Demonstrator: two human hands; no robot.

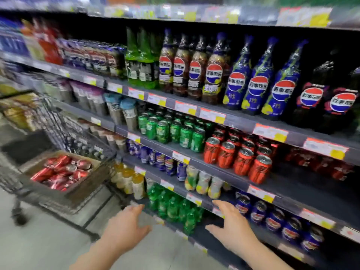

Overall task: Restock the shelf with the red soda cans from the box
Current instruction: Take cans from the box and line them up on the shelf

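- The red soda cans yet to be stocked lie in a cardboard box at about 8 o'clock in the view. The box sits inside a wire shopping cart.
- These cans are on their sides in a loose heap. Most long axes slant roughly from 8 o'clock to 2 o'clock, and a few silver ends face toward 2 or 3 o'clock (motion blur hides finer detail).
- More red cans stand on the shelf at about 4 o'clock. They are upright, long axis vertical, silver tops up. The front row is a line of four running from 10 o'clock down to 4 o'clock, with further rows behind it.
- At 3 o'clock of that row a bare stretch of shelf shows, with darker red cans set far back.
- The left hand, at about 7 o'clock, is spread palm down with relaxed fingers and holds nothing. It hangs over the floor just beside the lowest shelf edges.
- The right hand, at about 5 o'clock, is likewise spread and empty, with fingertips pointing toward 11 o'clock, in front of a lower shelf of blue cans.
- Green cans stand at 9 o'clock of the shelved red ones, and Pepsi bottles fill the shelf above.
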